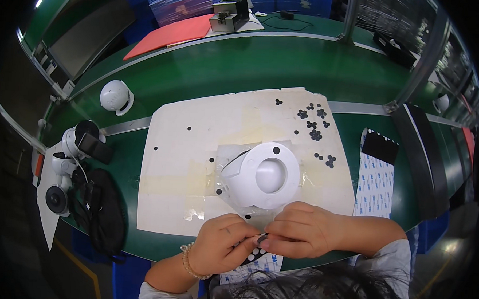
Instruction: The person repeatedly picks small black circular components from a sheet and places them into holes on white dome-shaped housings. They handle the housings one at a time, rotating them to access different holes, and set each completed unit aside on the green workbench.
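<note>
Just below a white plastic housing point(238, 179), my left hand point(222, 244) and my right hand point(308, 230) meet with their fingertips pinched together. Between them is a small black round pad point(262, 239), partly covered by the fingers. The housing lies on a piece of clear wrap point(226, 151), its ring-shaped base with a round hollow facing up. One black pad point(276, 150) sits on the ring's upper edge. Beneath my hands, partly hidden, is a sheet of adhesive backing point(269, 264) with a black part showing pale round spots.
A large white board point(168, 184) covers the middle of the green table, with several black pads point(315, 135) clustered at its upper right. White camera-like devices point(115, 97) and a black pouch point(108, 213) lie left. Another adhesive sheet point(376, 185) and a long black piece point(421, 160) are right.
</note>
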`<state>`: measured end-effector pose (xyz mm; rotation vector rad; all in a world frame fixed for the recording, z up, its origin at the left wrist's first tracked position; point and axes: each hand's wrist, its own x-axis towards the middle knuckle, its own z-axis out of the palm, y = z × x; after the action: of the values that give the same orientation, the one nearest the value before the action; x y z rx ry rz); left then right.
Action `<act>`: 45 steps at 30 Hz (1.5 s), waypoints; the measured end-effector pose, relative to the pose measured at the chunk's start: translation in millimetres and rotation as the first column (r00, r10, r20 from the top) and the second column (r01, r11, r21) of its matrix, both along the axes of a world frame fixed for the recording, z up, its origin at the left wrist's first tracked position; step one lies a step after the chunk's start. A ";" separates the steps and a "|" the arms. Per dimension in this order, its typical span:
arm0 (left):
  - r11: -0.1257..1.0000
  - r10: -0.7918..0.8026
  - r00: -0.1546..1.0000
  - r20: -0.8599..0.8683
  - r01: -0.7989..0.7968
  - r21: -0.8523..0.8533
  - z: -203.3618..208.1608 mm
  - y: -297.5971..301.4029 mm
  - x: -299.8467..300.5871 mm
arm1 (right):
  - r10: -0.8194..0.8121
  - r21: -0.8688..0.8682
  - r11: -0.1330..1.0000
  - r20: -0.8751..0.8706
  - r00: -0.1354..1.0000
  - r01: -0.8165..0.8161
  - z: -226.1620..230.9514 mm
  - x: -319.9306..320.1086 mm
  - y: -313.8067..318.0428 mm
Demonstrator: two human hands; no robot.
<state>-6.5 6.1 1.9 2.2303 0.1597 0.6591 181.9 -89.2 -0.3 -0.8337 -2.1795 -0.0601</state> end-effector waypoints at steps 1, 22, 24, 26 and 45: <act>1.000 0.000 1.000 -0.012 0.000 0.000 0.3 -0.2 -0.1 | 0.014 -0.033 0.999 0.000 1.000 -0.014 0.8 1.5 0.7; 0.991 -0.017 1.000 0.024 0.014 0.132 -2.6 2.7 5.2 | -0.268 -0.466 0.877 -0.277 0.923 0.115 18.8 -9.8 0.2; 0.991 -0.026 0.999 0.033 0.021 0.136 -3.4 3.5 5.1 | -0.278 -0.528 0.846 -0.310 0.909 0.079 20.7 -8.3 -1.3; 0.989 -0.032 0.998 0.054 0.023 0.145 -4.5 3.2 6.1 | -0.264 -0.575 0.817 -0.318 0.911 0.035 23.7 -5.3 -2.7; 0.987 0.086 0.996 0.026 -0.088 0.131 4.9 2.7 3.3 | -0.140 -0.247 0.967 -0.302 0.943 0.064 11.4 0.8 -9.2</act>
<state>-3.2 8.7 6.8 2.3537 0.2096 0.7590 182.7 -98.4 11.2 -1.0146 -1.8595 0.2682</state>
